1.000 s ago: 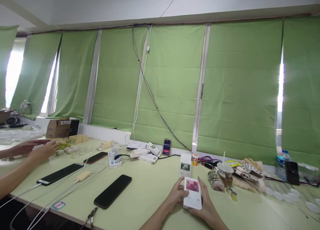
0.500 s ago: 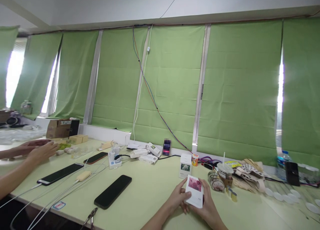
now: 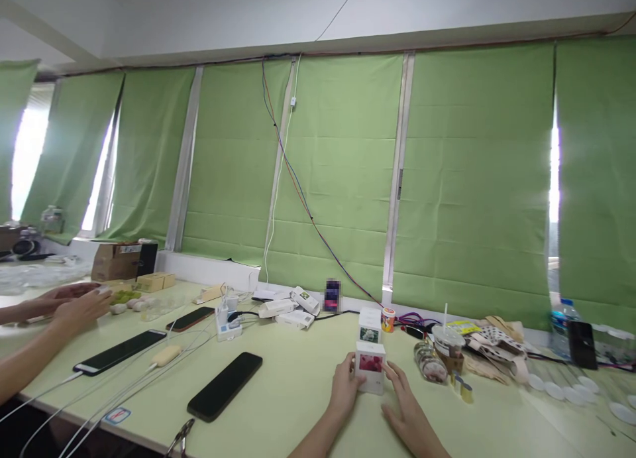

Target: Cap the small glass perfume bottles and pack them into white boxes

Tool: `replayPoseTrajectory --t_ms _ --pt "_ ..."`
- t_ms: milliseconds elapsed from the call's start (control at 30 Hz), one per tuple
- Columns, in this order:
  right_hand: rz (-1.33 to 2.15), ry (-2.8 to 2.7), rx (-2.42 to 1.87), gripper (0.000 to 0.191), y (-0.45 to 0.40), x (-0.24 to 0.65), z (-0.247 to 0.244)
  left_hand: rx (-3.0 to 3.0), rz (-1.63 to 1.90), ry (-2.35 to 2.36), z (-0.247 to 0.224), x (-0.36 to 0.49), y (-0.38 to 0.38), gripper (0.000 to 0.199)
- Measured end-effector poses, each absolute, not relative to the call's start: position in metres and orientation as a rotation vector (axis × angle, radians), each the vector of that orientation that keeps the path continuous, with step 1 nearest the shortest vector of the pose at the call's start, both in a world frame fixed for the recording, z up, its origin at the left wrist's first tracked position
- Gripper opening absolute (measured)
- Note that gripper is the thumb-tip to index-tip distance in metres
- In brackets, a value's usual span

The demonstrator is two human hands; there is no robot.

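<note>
Pushed forward and set upright since half a second ago, the pink box (image 3: 370, 378) has lost the slant it had between both our hands, and our right grip (image 3: 408, 405) has loosened from its side. Our left grip (image 3: 345, 385) is narrow around the box, thumb on the lower left of the front, the other fingers along the left side. Our right grip is wide, its thumb clear of the box and a fingertip at the right edge; we cannot tell whether that tip touches.

We see the pink box on the tabletop (image 3: 298, 411), its picture facing us, directly before the rear box (image 3: 368, 330), which it partly hides; whether the two touch we cannot tell. Just right of the rear box stands an orange tub (image 3: 388, 320). Farther right are a cup (image 3: 448, 345) with a straw, a jar (image 3: 430, 363) and gold rolls (image 3: 466, 392).

To our left lies a black phone (image 3: 225, 386), with pliers (image 3: 185, 429) near the edge, and beyond it a heap of cartons (image 3: 295, 319) beside a plug block (image 3: 229, 329). Farther left, a co-worker's hands (image 3: 82, 312) hold something too blurred to name. Green curtains (image 3: 342, 146) hang behind.
</note>
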State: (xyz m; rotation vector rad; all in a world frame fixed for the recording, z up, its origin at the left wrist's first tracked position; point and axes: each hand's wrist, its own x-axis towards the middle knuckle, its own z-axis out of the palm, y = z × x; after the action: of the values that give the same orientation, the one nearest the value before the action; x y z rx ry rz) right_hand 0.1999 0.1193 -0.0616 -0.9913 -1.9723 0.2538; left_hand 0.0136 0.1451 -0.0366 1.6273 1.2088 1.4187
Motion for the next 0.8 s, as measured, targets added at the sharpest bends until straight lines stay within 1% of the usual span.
replayPoseTrajectory --t_ms 133,233,367,433,533,600,667,800 --pt "0.256 -2.012 -1.058 0.046 0.125 0.202 -0.068 1.659 1.302 1.366 -0.038 0.011 0.155 0.045" --pt "0.233 -2.048 -1.117 0.039 0.130 0.199 -0.070 1.704 1.259 1.383 -0.039 0.011 0.164 0.043" --pt "0.210 -2.091 -1.228 0.045 0.141 0.192 -0.070 1.749 1.244 1.402 -0.039 0.012 0.178 0.041" --pt "0.215 -2.114 -1.278 0.048 0.146 0.188 -0.068 1.755 1.246 1.447 -0.038 0.013 0.185 0.051" --pt "0.206 -2.119 -1.369 0.053 0.151 0.182 -0.064 1.762 1.223 1.529 -0.037 0.016 0.195 0.073" --pt "0.202 -2.101 -1.415 0.056 0.154 0.180 -0.063 1.800 1.168 1.541 -0.037 0.018 0.201 0.079" --pt "0.205 -2.080 -1.427 0.056 0.157 0.179 -0.063 1.846 1.107 1.535 -0.038 0.019 0.205 0.078" --pt "0.190 -2.082 -1.422 0.052 0.161 0.181 -0.066 1.878 1.022 1.563 -0.037 0.023 0.212 0.070"
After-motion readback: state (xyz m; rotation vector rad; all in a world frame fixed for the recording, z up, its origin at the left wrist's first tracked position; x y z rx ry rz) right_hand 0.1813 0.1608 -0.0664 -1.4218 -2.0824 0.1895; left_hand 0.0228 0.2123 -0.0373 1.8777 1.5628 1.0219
